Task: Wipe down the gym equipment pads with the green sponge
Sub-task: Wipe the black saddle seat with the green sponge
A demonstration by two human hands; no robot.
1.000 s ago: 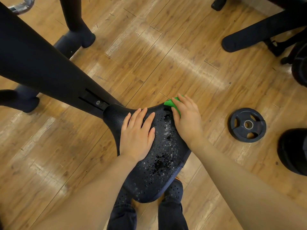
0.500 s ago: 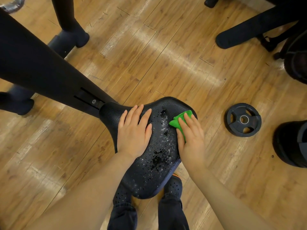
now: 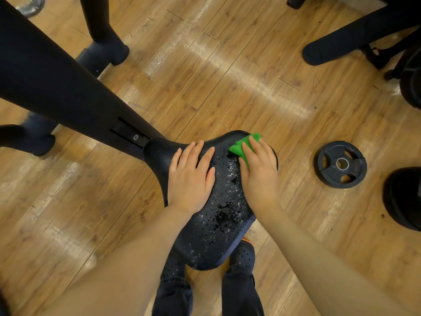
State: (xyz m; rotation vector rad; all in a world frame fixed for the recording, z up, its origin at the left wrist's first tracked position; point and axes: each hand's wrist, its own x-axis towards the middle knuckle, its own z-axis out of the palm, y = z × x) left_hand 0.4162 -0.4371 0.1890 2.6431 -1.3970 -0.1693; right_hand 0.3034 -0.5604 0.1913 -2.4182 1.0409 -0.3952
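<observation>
- Head view, setting: a wooden plank floor (image 3: 239, 71) fills the background, with a dark machine frame (image 3: 57, 87) slanting in from the left and a round weight plate (image 3: 341, 164) lying flat to the right, well apart from the hands.
- Head view, work surface: the black perforated seat pad (image 3: 205, 233) carries white flecks and wet-looking dark patches along its middle; whether these are foam or dust cannot be told at this sharpness.
- Head view, left hand (image 3: 191, 176): lies flat on the pad's left side, fingers straight and slightly spread, steadying it and gripping nothing.
- Head view, right hand (image 3: 259, 169): presses the green sponge (image 3: 241, 147) under straight fingers at the pad's far right edge.
- Change: half a second ago the sponge sat nearer on that edge; it has now slid back toward the far end, a return stroke.
- Meaning: judged from the remaining flecks, the right edge is being covered while the middle strip still awaits wiping.
</observation>
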